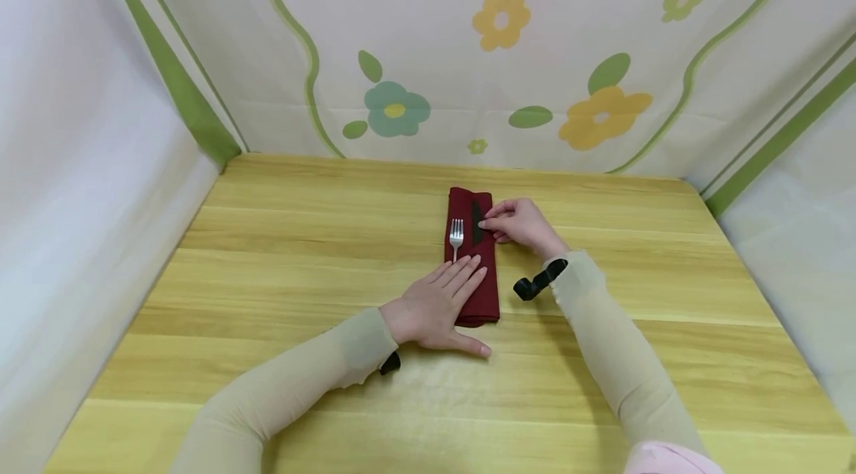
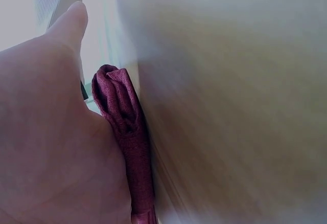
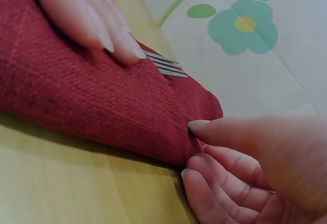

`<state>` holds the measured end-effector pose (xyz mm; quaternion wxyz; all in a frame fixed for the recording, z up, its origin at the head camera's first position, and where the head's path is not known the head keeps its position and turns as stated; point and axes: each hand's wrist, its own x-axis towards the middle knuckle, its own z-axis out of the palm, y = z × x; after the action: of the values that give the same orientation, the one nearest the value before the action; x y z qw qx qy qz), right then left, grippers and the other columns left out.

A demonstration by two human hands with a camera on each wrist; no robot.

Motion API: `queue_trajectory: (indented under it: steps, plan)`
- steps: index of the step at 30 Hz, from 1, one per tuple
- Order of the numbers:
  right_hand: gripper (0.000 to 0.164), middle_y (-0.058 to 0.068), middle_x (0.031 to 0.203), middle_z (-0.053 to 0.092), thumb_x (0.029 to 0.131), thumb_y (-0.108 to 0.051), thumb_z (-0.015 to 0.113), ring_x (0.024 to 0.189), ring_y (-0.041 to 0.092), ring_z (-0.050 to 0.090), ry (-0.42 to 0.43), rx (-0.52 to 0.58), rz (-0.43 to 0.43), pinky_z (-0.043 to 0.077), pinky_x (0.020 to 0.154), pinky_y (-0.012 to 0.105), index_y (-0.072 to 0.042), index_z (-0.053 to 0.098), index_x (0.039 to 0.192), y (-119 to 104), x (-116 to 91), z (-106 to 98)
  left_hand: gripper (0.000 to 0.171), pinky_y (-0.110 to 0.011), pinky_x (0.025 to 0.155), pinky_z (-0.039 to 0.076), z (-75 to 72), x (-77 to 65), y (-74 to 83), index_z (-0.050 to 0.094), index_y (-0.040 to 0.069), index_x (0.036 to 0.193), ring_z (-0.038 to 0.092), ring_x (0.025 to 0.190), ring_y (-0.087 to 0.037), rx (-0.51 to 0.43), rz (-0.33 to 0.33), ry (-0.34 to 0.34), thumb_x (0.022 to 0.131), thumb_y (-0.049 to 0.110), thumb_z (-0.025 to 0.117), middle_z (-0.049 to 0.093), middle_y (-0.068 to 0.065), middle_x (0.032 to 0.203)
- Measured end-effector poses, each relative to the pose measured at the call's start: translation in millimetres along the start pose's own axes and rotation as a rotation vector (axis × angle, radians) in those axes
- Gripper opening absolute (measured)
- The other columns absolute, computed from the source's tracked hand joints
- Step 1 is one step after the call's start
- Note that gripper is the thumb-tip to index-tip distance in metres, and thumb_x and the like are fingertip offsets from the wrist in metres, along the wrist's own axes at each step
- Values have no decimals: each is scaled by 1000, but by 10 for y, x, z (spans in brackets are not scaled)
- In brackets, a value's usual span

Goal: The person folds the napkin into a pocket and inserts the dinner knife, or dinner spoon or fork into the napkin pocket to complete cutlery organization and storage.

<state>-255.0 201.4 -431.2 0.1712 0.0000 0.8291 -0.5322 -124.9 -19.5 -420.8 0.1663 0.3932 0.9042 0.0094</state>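
A dark red folded cloth napkin [image 1: 483, 296] lies lengthwise on the wooden table. On its left side a metal fork [image 1: 457, 231] points its tines away from me, its lower handle hidden under my left fingers. My left hand [image 1: 441, 303] lies flat across the napkin, fingers straight and thumb spread out over the table. At the far right edge, my right hand [image 1: 518, 225] pinches the napkin's cloth between thumb and fingers, as the right wrist view shows. A narrow dark patch [image 1: 476, 214] shows on the napkin beside the right thumb; I cannot tell what it is.
The wooden table [image 1: 301, 236] extends around the napkin on all sides. A white curtain [image 1: 428, 28] with printed flowers and green stripes hangs behind the table's far edge, and more white cloth hangs at both sides. Each wrist wears a black camera mount [image 1: 538, 282].
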Motion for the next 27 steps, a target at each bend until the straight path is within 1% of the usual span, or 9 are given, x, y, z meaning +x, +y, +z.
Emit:
queue_trajectory:
  steps: [4, 8, 10, 12, 16, 18, 20, 23, 27]
  plan:
    - [33, 15, 93, 72, 92, -21, 79, 71, 19, 66, 14, 1, -37, 60, 66, 30, 4, 69, 112, 5, -22, 9, 122, -35, 121, -4, 11, 10, -23, -8, 13, 163, -12, 153, -19, 29, -1, -3, 81, 93, 35, -14, -5, 169]
    - [39, 18, 100, 71, 95, -30, 76, 81, 26, 69, 40, 7, -101, 60, 72, 34, 3, 69, 116, 20, -57, -59, 122, -35, 121, -4, -1, 8, -22, -9, 13, 162, -13, 152, -18, 40, 7, -8, 81, 94, 34, -15, -5, 168]
    - [44, 20, 106, 70, 97, -35, 73, 89, 31, 70, 80, 5, -147, 60, 77, 38, 2, 68, 120, 10, -76, -133, 122, -35, 121, -4, -11, 3, -15, -9, 13, 163, -13, 153, -19, 39, 9, -7, 81, 93, 34, -14, -5, 168]
    - [51, 20, 113, 69, 99, -43, 68, 100, 34, 68, 132, -41, -191, 57, 85, 42, 0, 67, 126, -24, -106, -235, 122, -35, 121, -3, -20, -3, -7, -8, 12, 163, -11, 153, -20, 35, 11, -2, 82, 93, 35, -13, -5, 169]
    - [65, 17, 135, 62, 101, -56, 57, 123, 36, 57, 239, -266, -263, 47, 100, 52, -5, 59, 141, -125, -218, -486, 122, -35, 122, -1, -25, -14, 1, -6, 11, 163, -9, 153, -20, 47, 14, 7, 83, 92, 36, -11, -6, 169]
    - [73, 18, 147, 52, 101, -61, 51, 134, 38, 47, 268, -432, -297, 39, 107, 56, -6, 51, 149, -155, -277, -617, 122, -35, 122, -1, -19, -14, 1, -6, 11, 163, -9, 153, -20, 47, 15, 7, 83, 92, 36, -11, -6, 169]
    - [79, 20, 158, 38, 101, -62, 49, 144, 40, 33, 281, -574, -325, 28, 114, 59, -6, 40, 156, -156, -319, -728, 122, -36, 122, -1, -10, -13, -1, -6, 11, 163, -9, 153, -21, 46, 15, 6, 82, 92, 35, -11, -6, 169]
    - [87, 22, 165, 18, 100, -65, 47, 151, 43, 14, 299, -777, -358, 15, 117, 62, -6, 27, 161, -102, -341, -850, 122, -36, 122, -2, 12, -3, -12, -9, 12, 163, -11, 153, -21, 45, 10, 3, 82, 93, 34, -13, -5, 169]
    - [94, 23, 167, 3, 99, -70, 43, 152, 43, -5, 288, -935, -338, 3, 118, 63, -6, 19, 163, 73, -326, -922, 123, -35, 121, -3, 38, 5, -22, -10, 13, 162, -12, 153, -20, 40, 0, 3, 81, 94, 33, -15, -4, 168]
